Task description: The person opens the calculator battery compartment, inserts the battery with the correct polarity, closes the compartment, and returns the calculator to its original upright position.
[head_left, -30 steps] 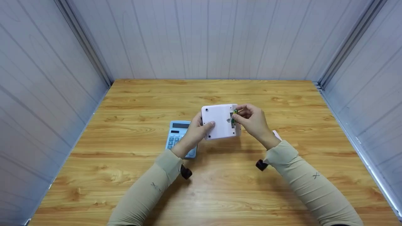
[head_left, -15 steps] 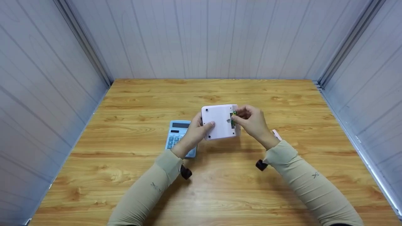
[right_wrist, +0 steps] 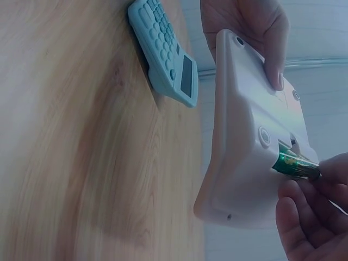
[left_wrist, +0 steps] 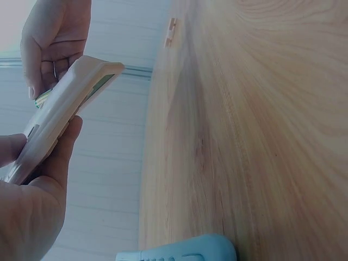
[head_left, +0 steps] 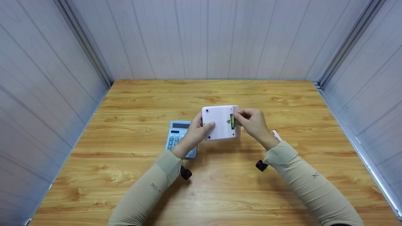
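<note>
My left hand (head_left: 195,130) grips a pale pink calculator (head_left: 219,121) above the table, thumb across its back, which faces up toward me. A narrow battery slot lies open near the calculator's right edge. In it sits a green and yellow battery (head_left: 232,123). My right hand (head_left: 253,123) has its thumb and fingertips on the battery's far end. In the right wrist view the battery (right_wrist: 293,165) still slants out of the slot at the end my fingers pinch. The left wrist view shows the calculator (left_wrist: 65,98) edge-on, its display on the underside.
A light blue calculator (head_left: 174,138) lies face up on the wooden table (head_left: 141,188), partly under my left forearm. Beside my right wrist lies a small pale pink cover piece (head_left: 277,135). Panelled walls (head_left: 201,37) enclose the table at the back and sides.
My right hand has moved slightly down toward me. The battery has gone from tilted out of the slot to lying nearly along it, more of it showing. My left hand has stayed put.
</note>
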The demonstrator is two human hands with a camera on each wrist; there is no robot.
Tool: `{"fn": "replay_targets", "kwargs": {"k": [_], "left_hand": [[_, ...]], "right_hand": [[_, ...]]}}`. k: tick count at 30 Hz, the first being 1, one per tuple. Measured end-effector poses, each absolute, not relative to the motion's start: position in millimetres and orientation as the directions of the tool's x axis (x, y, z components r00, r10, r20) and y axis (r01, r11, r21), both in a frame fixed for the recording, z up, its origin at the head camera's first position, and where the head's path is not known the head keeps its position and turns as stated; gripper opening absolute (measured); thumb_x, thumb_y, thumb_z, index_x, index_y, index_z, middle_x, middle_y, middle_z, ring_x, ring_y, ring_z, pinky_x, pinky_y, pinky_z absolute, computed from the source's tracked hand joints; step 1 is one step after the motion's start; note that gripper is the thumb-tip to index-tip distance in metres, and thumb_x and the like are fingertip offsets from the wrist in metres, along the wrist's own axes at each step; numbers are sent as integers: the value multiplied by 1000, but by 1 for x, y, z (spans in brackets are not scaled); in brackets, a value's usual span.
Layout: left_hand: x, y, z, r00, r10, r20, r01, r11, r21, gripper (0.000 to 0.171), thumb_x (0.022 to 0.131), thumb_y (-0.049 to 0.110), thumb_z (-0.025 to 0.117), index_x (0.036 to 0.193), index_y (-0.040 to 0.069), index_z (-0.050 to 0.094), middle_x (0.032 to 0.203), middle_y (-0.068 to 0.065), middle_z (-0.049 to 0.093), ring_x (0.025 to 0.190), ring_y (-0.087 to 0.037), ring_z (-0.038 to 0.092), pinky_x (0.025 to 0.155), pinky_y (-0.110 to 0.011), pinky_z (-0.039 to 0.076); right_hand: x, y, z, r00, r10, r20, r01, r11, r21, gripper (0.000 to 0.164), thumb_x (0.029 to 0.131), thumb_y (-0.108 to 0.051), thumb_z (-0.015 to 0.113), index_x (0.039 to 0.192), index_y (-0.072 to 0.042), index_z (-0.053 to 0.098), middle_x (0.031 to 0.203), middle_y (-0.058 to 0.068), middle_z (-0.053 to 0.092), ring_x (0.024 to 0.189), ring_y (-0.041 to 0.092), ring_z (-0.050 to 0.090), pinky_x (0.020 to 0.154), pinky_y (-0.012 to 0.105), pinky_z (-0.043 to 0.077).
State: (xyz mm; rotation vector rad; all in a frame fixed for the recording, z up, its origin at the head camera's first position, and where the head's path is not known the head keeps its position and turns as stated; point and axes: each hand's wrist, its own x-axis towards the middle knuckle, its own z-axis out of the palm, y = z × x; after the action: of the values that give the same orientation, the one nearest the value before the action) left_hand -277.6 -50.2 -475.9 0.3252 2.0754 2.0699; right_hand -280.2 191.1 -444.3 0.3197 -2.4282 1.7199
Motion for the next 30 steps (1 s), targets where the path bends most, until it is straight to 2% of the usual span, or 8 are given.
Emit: {"fn": "replay_targets", "kwargs": {"k": [6, 11, 14, 17, 22, 24, 30], "left_hand": [[-277, -50, -477, -954, 296, 42, 45, 2, 999, 47, 109, 7, 60, 155, 11, 48, 144, -16, 67, 131, -32, 70, 101, -46, 65], [-276, -50, -478, -957, 288, 34, 38, 7, 999, 47, 109, 7, 61, 155, 13, 49, 144, -14, 67, 132, -32, 70, 101, -46, 65], [-276, -51, -478, -957, 289, 42, 44, 3, 999, 47, 109, 7, 61, 154, 14, 49, 144, -13, 67, 131, -32, 70, 100, -46, 65], [-277, -52, -479, -956, 290, 51, 50, -9, 999, 47, 109, 7, 61, 154, 14, 49, 144, -13, 67, 131, -31, 70, 100, -45, 65], [-276, -53, -480, -956, 288, 54, 51, -19, 999, 47, 110, 7, 60, 154, 13, 49, 144, -13, 66, 131, -31, 70, 100, -44, 65], [-276, -53, -479, -956, 289, 54, 51, -16, 999, 47, 110, 7, 60, 154, 14, 49, 144, -13, 67, 131, -31, 70, 100, -44, 65], [-276, -55, -480, -951, 304, 59, 59, -8, 998, 47, 110, 6, 59, 155, 11, 47, 145, -15, 66, 132, -32, 70, 101, -46, 65]], "right_hand": [[-283, 193, -443, -985, -70, 154, -168, 280, -945, 21, 102, -10, 75, 106, 11, 78, 84, 5, 75, 73, 10, 68, 65, 20, 61], [-286, 195, -443, -997, -63, 43, -59, 289, -956, 30, 102, -18, 77, 116, 8, 75, 88, 0, 71, 76, 10, 68, 67, 20, 61], [-288, 196, -443, -998, -56, -38, 19, 305, -952, 40, 103, -25, 77, 126, 7, 71, 95, 1, 67, 82, 13, 66, 68, 19, 61], [-289, 199, -443, -990, -65, -129, 101, 330, -939, 53, 104, -34, 74, 137, 6, 65, 109, 5, 66, 93, 17, 65, 72, 20, 61], [-291, 202, -444, -970, -92, -225, 176, 374, -910, 66, 106, -47, 68, 146, 5, 60, 129, 14, 66, 102, 20, 64, 89, 31, 64], [-291, 202, -445, -966, -102, -239, 184, 381, -906, 68, 106, -49, 66, 147, 5, 60, 131, 15, 66, 102, 18, 65, 92, 34, 64], [-292, 202, -445, -962, -121, -244, 187, 359, -914, 65, 106, -43, 66, 147, 7, 59, 124, 13, 67, 103, 23, 64, 85, 28, 63]]}}
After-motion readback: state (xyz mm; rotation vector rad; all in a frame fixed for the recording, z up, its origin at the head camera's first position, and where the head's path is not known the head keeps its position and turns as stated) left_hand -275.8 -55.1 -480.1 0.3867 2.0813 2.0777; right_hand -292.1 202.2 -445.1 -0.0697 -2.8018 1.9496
